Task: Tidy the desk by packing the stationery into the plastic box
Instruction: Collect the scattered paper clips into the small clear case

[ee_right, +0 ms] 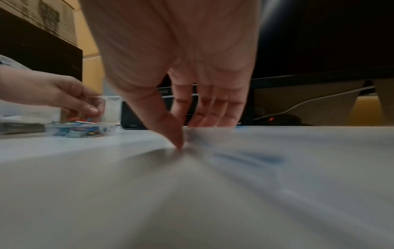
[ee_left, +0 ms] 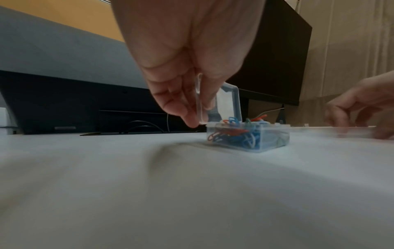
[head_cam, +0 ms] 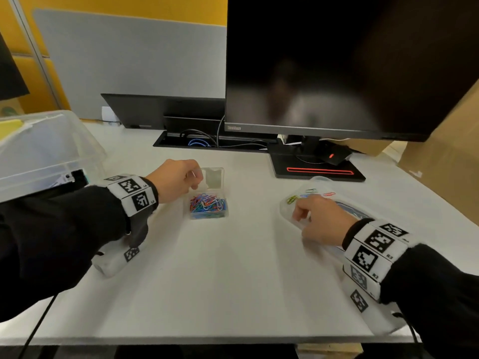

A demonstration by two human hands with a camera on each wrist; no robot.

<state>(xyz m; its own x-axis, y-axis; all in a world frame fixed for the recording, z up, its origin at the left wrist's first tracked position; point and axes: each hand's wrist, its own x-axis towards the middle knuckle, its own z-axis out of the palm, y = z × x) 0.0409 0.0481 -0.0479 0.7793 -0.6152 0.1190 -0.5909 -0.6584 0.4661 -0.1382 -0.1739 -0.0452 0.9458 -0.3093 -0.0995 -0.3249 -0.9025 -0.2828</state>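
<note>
1. Left hand point(head_cam: 174, 180): narrow grip, thumb and fingers pinching the raised hinged lid point(ee_left: 229, 102) of the small clear clip box point(head_cam: 208, 205). Lid stands upright, box open.
2. Clip box: rests on the tabletop point(head_cam: 207, 275), mid-desk, filled with coloured paper clips point(head_cam: 207, 203).
3. Right hand point(head_cam: 320, 221): fingers bent down, thumb tip pressed to a translucent plastic lid or tray point(head_cam: 287, 212). Whether this grip holds anything I cannot tell.
4. Loose clips point(head_cam: 311, 195): a few lie just beyond the right hand.
5. Large plastic box point(head_cam: 51, 151): far left, well apart.
6. Step judged: gathering stray clips into the clip box.
7. Next move calls for a fine pinch on each thin clip, then closing the lid.
</note>
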